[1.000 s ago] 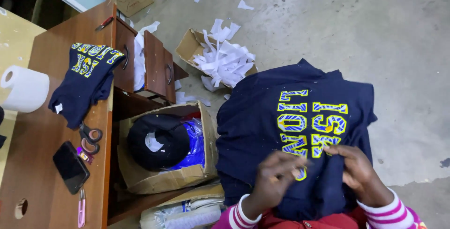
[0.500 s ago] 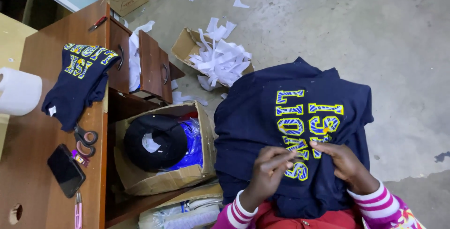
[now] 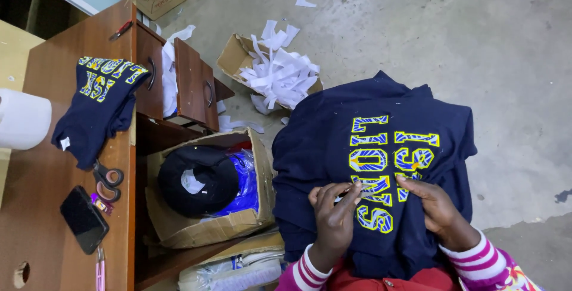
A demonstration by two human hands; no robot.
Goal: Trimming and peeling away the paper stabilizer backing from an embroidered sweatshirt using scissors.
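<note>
A navy shirt (image 3: pixel 333 142) with yellow and blue block lettering lies spread over my lap. My left hand (image 3: pixel 333 216) rests on it with the fingertips pinching at the lettering near the middle. My right hand (image 3: pixel 438 207) presses on the print just to the right, fingers curled onto the fabric. Both wrists show pink and white striped sleeves. A second navy shirt (image 3: pixel 98 109) with the same print lies crumpled on the wooden desk (image 3: pixel 47 184) at the left.
On the desk lie scissors (image 3: pixel 107 182), a black phone (image 3: pixel 83 219) and a white paper roll (image 3: pixel 24 118). An open cardboard box (image 3: pixel 179 231) holds a black cap (image 3: pixel 193 178) and blue plastic. Another box (image 3: pixel 235 58) overflows with white paper strips on the concrete floor.
My view has shifted slightly, and the shirt sits a little lower and leftward. Both hands have crept up the lettering, fingers working closer together at the print.
</note>
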